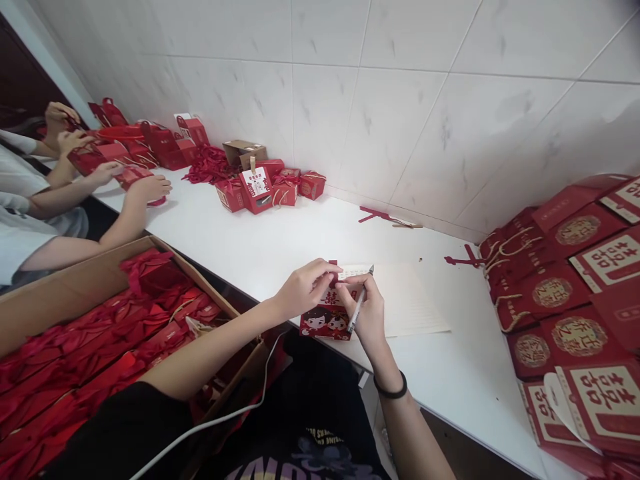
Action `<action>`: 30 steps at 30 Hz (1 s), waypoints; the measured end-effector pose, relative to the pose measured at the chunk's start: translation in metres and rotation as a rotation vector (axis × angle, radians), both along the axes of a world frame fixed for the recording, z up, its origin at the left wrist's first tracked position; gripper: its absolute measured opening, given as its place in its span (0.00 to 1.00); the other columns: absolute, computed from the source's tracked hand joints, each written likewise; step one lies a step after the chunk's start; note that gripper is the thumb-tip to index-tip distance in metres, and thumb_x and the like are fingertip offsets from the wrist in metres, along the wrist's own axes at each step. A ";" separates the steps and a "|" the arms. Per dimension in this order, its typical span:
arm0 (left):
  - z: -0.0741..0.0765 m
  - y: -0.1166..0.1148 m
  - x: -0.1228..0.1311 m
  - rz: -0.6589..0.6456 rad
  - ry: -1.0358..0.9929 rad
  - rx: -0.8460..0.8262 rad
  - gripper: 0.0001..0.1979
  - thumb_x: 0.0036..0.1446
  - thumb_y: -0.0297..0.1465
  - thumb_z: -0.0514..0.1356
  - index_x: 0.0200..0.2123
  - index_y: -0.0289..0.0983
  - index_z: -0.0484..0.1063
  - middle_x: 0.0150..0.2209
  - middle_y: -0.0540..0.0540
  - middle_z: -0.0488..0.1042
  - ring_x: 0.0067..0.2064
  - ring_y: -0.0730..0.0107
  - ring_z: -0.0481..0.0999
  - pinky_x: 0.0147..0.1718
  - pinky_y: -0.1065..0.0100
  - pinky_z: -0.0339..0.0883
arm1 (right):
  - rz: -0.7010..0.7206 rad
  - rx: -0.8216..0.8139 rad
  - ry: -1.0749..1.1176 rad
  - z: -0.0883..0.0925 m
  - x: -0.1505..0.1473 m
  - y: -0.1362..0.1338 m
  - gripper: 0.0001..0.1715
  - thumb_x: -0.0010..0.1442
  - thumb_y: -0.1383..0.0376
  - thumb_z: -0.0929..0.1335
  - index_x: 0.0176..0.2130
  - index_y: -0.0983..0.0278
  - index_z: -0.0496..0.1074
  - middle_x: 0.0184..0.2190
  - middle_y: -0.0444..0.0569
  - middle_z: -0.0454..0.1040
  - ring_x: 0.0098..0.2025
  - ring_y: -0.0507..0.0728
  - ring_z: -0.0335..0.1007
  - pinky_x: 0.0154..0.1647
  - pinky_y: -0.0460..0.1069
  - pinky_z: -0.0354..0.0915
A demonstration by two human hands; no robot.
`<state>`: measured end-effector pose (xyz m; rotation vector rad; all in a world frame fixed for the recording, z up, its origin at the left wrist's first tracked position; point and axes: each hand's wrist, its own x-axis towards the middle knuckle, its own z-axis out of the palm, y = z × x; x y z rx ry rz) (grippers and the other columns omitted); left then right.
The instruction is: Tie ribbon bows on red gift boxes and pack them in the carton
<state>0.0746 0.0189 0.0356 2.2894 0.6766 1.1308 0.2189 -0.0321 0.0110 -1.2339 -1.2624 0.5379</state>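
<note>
At the near edge of the white table stands a small red gift box (325, 323) printed with a cartoon couple and a double-happiness sign. My left hand (306, 287) is closed, its fingertips pinching the top part of this box from the left. From the right, my right hand (367, 310) has thumb and fingers at the box top too. A pen (356, 312) is gripped in that hand, pointing up. Behind and to the right of the box lies a pale lined sheet of paper (417, 307) with small writing on it. My fingers partly hide the box top.
Stacked red gift boxes (557, 293) fill the table's right end. Against the wall are more red boxes (260, 190), a red ribbon pile (210, 165) and loose ribbon strips (383, 217). A carton (200, 267) of red boxes stands at left. Co-workers' hands (145, 189) handle boxes beyond.
</note>
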 end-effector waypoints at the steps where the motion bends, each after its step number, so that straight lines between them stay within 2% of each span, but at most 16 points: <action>1: -0.001 -0.002 -0.001 -0.030 -0.009 0.000 0.12 0.60 0.25 0.50 0.45 0.37 0.68 0.38 0.45 0.70 0.39 0.73 0.72 0.37 0.71 0.72 | -0.009 -0.002 0.008 0.000 -0.001 0.000 0.14 0.54 0.54 0.69 0.32 0.62 0.65 0.28 0.45 0.73 0.28 0.55 0.69 0.30 0.49 0.65; 5: -0.008 -0.010 -0.004 -0.132 -0.049 0.000 0.23 0.57 0.21 0.50 0.56 0.39 0.61 0.44 0.43 0.65 0.44 0.72 0.71 0.41 0.70 0.75 | -0.016 0.017 0.016 -0.001 -0.003 -0.003 0.13 0.54 0.57 0.68 0.30 0.61 0.63 0.25 0.42 0.70 0.26 0.53 0.65 0.28 0.47 0.63; 10: -0.014 -0.014 -0.004 -0.105 -0.004 0.047 0.28 0.57 0.21 0.51 0.61 0.41 0.56 0.43 0.44 0.65 0.43 0.71 0.71 0.40 0.69 0.76 | 0.067 0.014 0.017 -0.004 0.003 -0.008 0.11 0.55 0.58 0.67 0.30 0.61 0.63 0.24 0.41 0.68 0.23 0.51 0.63 0.25 0.46 0.61; 15: -0.015 -0.017 -0.004 -0.140 -0.011 0.034 0.30 0.57 0.21 0.51 0.62 0.43 0.54 0.45 0.44 0.65 0.44 0.71 0.71 0.40 0.69 0.77 | 0.125 0.098 0.018 -0.011 0.009 -0.011 0.08 0.56 0.59 0.67 0.32 0.61 0.64 0.30 0.45 0.71 0.33 0.54 0.68 0.33 0.48 0.65; 22: -0.015 -0.019 -0.006 -0.132 0.030 0.084 0.31 0.58 0.21 0.51 0.63 0.45 0.53 0.48 0.43 0.65 0.48 0.70 0.70 0.41 0.71 0.77 | 0.205 0.180 0.071 -0.018 0.012 -0.009 0.06 0.58 0.62 0.67 0.33 0.61 0.65 0.33 0.46 0.72 0.36 0.55 0.70 0.36 0.49 0.67; 26: -0.012 -0.019 -0.008 -0.138 0.036 -0.009 0.29 0.58 0.22 0.51 0.62 0.45 0.55 0.47 0.43 0.64 0.45 0.72 0.71 0.40 0.70 0.77 | 0.207 0.188 0.053 -0.018 0.013 -0.009 0.04 0.58 0.63 0.67 0.33 0.61 0.66 0.32 0.46 0.72 0.36 0.55 0.70 0.34 0.49 0.66; 30: -0.008 -0.021 -0.008 -0.162 0.038 -0.102 0.26 0.58 0.22 0.51 0.59 0.43 0.59 0.43 0.44 0.65 0.46 0.70 0.71 0.42 0.68 0.76 | 0.238 0.219 0.041 -0.017 0.016 -0.012 0.04 0.58 0.65 0.67 0.34 0.61 0.66 0.33 0.45 0.72 0.35 0.54 0.70 0.34 0.48 0.66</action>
